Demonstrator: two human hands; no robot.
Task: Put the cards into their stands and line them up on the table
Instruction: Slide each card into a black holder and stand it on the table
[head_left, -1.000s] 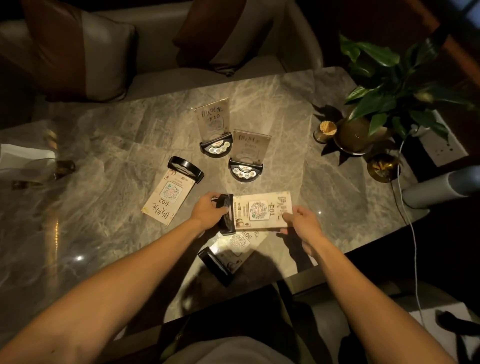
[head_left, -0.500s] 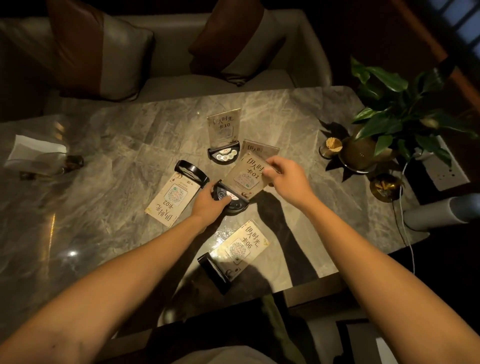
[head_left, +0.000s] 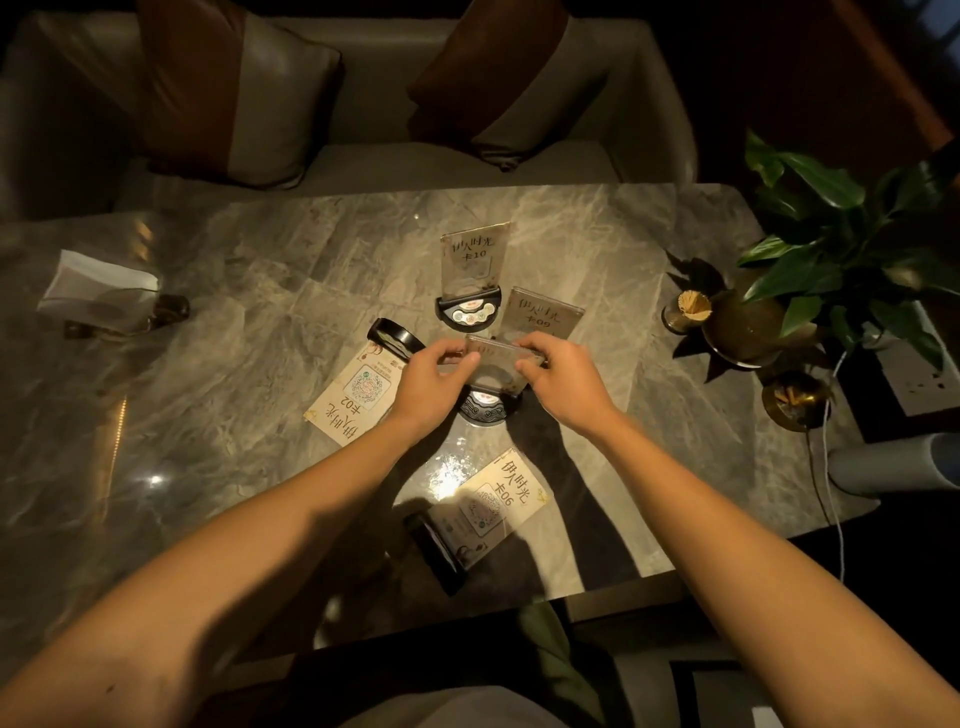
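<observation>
My left hand (head_left: 434, 383) and my right hand (head_left: 563, 378) pinch the two sides of a clear card (head_left: 500, 366) that stands upright in a round black stand (head_left: 484, 409) at the middle of the marble table (head_left: 260, 270). Behind it stand two more cards in their stands, card 10 (head_left: 474, 260) and card 09 (head_left: 540, 317). Card 02 (head_left: 358, 392) lies flat to the left, a black stand (head_left: 392, 332) at its far end. Card 06 (head_left: 493, 501) lies flat near the front edge, its black stand (head_left: 434, 545) partly under it.
A potted plant (head_left: 831, 249) in a brass pot, a toothpick holder (head_left: 685, 310) and a brass ashtray (head_left: 795, 400) crowd the right end, with a white cable (head_left: 831, 467) hanging down. A napkin holder (head_left: 98, 291) sits far left. A sofa with cushions (head_left: 234, 88) lies beyond the table.
The card was held flat near the front edge with its stand, then carried forward and tilted up. Now it stands upright in the stand, and my left hand has moved from stand to card.
</observation>
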